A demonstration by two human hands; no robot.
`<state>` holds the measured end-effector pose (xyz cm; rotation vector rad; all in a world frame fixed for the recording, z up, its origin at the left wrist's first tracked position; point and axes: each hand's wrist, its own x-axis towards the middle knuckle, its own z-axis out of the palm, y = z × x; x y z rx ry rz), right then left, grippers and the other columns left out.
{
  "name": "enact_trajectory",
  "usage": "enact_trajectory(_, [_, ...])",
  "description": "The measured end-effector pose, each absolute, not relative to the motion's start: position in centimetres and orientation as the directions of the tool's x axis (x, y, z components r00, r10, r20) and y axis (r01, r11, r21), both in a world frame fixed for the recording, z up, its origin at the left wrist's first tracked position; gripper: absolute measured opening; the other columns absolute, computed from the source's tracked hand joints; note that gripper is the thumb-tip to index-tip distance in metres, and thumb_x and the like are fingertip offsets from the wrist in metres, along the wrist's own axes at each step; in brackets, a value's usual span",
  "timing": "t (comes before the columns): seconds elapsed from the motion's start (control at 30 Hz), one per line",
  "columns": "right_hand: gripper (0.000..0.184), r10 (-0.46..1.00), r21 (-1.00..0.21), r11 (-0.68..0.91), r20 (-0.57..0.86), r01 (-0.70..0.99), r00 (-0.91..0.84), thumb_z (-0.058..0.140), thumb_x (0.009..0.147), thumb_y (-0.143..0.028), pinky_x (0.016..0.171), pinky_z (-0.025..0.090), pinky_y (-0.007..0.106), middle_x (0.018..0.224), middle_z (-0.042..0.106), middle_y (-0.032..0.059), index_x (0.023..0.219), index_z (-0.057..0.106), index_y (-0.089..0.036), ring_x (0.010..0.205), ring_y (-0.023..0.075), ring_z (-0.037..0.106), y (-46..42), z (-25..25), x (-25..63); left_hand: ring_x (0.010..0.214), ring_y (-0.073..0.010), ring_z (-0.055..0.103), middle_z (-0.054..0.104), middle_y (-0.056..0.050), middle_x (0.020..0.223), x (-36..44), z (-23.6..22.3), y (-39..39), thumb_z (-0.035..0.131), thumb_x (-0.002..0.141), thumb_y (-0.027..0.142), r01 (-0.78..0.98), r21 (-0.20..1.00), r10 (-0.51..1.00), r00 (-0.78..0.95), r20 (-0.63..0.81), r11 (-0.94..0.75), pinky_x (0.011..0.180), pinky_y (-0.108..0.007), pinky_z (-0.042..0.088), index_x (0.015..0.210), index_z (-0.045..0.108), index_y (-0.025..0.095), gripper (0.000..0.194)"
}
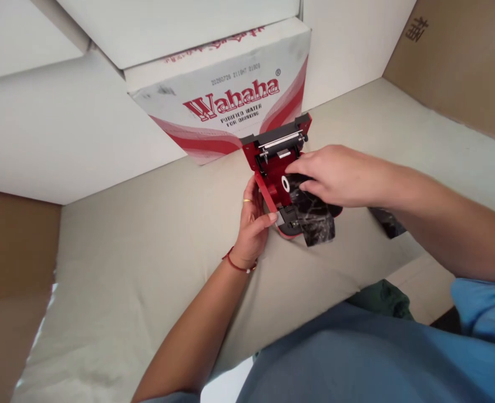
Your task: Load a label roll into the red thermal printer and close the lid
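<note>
A small red and black label printer (265, 191) sits on the cloth with its lid raised, showing a black roller on the lid's inner side. My left hand (253, 221) grips the printer's left side, the thumb on its front corner and the fingers behind. Over the open bay, my right hand (334, 174) pinches a roll of black marble-patterned label paper (313, 217). The roll's white core faces left, and a loose strip hangs past the printer's front edge. My right hand partly covers the roll, so I cannot tell whether it rests on the bay floor.
A Wahaha water carton (239, 101) stands right behind the printer, with white boxes (104, 129) around it. Brown cardboard boxes flank the beige cloth (146, 252) at left and right. Another dark marbled piece (386, 222) lies under my right forearm.
</note>
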<state>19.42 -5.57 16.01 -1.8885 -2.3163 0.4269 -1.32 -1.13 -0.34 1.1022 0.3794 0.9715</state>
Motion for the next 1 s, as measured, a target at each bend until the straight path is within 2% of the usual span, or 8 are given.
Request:
enact_trajectory(0.1, [0.037,0.976,-0.144,0.143,-0.144,0.979,-0.164,0.058,0.099,-0.012,0.071,0.044,0.033,0.121,0.083,0.0129,0.130,0.077,-0.018,0.093,0.0255,0.075,-4.0,14.9,17.5,0.159,-0.0349,0.048,0.053,-0.003,0.169,-1.3,-0.4,-1.1,0.093,0.076,0.049,-0.469,0.878,0.813,0.546,0.202,0.098,0.133,-0.051,0.039,0.157,0.054,0.040,0.090])
enact_trajectory(0.37, [0.032,0.956,-0.177,0.183,-0.198,0.967,-0.217,0.047,0.105,-0.012,0.073,0.043,0.033,0.122,0.081,0.0160,0.122,0.073,-0.014,0.095,0.0250,0.075,-2.3,13.7,16.4,0.161,-0.0371,0.045,0.051,-0.004,0.170,-1.2,-0.7,-1.1,0.091,0.079,0.054,-0.459,0.885,0.806,0.552,0.213,0.080,0.134,-0.056,0.038,0.160,0.051,0.042,0.091])
enact_trajectory(0.43, [0.031,0.959,-0.165,0.176,-0.193,0.970,-0.207,0.050,0.103,-0.013,0.073,0.042,0.033,0.121,0.081,0.0164,0.124,0.073,-0.014,0.095,0.0254,0.075,-2.1,13.5,16.3,0.165,-0.0376,0.040,0.046,-0.004,0.174,-1.4,-0.6,-1.4,0.085,0.086,0.060,-0.428,0.903,0.820,0.506,0.268,-0.031,0.136,-0.058,0.033,0.161,0.051,0.042,0.085])
enact_trajectory(0.5, [0.030,0.959,-0.160,0.176,-0.195,0.971,-0.206,0.053,0.101,-0.012,0.073,0.042,0.033,0.121,0.081,0.0164,0.123,0.073,-0.013,0.097,0.0253,0.075,-2.0,13.4,16.3,0.168,-0.0376,0.033,0.044,-0.005,0.173,-1.7,-0.1,-2.0,0.078,0.093,0.061,-0.325,0.905,0.836,0.386,0.391,-0.274,0.140,-0.060,0.024,0.160,0.054,0.041,0.073])
enact_trajectory(0.57, [0.031,0.956,-0.172,0.188,-0.194,0.967,-0.220,0.055,0.098,-0.009,0.074,0.041,0.033,0.120,0.082,0.0164,0.123,0.074,-0.012,0.097,0.0250,0.074,-1.9,13.4,16.5,0.168,-0.0379,0.031,0.051,-0.006,0.164,-2.2,0.5,-2.7,0.070,0.100,0.058,-0.163,0.835,0.788,0.276,0.551,-0.526,0.141,-0.062,0.016,0.156,0.059,0.039,0.060])
enact_trajectory(0.67, [0.029,0.945,-0.230,0.220,-0.190,0.948,-0.265,0.060,0.097,-0.012,0.075,0.042,0.032,0.116,0.082,0.0148,0.120,0.077,-0.013,0.094,0.0235,0.072,-2.1,13.8,17.2,0.157,-0.0386,0.043,0.062,-0.007,0.143,-2.7,1.4,-3.8,0.061,0.105,0.050,-0.005,0.677,0.643,0.307,0.702,-0.736,0.138,-0.066,0.020,0.145,0.069,0.038,0.043])
enact_trajectory(0.83, [0.025,0.914,-0.438,0.312,-0.105,0.843,-0.392,0.061,0.101,-0.023,0.082,0.048,0.030,0.110,0.084,0.0060,0.115,0.082,-0.020,0.092,0.0190,0.072,-4.1,15.8,19.5,0.136,-0.0375,0.059,0.070,-0.007,0.124,-2.8,1.9,-4.6,0.066,0.098,0.046,0.102,0.523,0.509,0.445,0.737,-0.846,0.134,-0.070,0.025,0.133,0.077,0.038,0.038])
enact_trajectory(1.0, [0.033,0.982,-0.524,0.183,0.128,0.832,-0.135,0.053,0.108,-0.036,0.084,0.052,0.033,0.099,0.083,0.0028,0.114,0.083,-0.022,0.092,0.0197,0.072,-5.8,16.5,22.1,0.137,-0.0379,0.059,0.070,-0.005,0.124,-2.6,1.6,-4.6,0.073,0.090,0.040,0.086,0.433,0.415,0.499,0.761,-0.897,0.137,-0.072,0.014,0.139,0.075,0.043,0.048])
